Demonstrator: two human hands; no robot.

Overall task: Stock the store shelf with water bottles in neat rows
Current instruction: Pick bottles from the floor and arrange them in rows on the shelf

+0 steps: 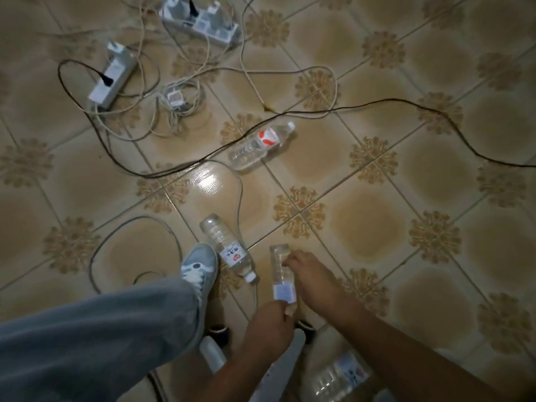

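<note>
A clear water bottle point(279, 268) with a pale label lies on the tiled floor in front of me. My right hand point(314, 278) curls its fingers round the bottle's upper side. My left hand point(268, 324) pinches the same bottle at its near end, just below the label. A second bottle point(227, 250) with a white and red label lies beside my shoe, cap toward me. Farther off lies a third bottle point(261, 145) with a red and white label, against a dark cable. Another bottle point(339, 375) lies at the bottom right under my right forearm. No shelf is in view.
Two white power strips point(111, 75) point(203, 21) and tangled cables point(174, 103) cover the far left floor. A dark cable point(377, 104) runs across the middle. My grey trouser leg and blue shoe point(200, 266) are at the left, and a white chair base point(213, 355) with castors is beneath me.
</note>
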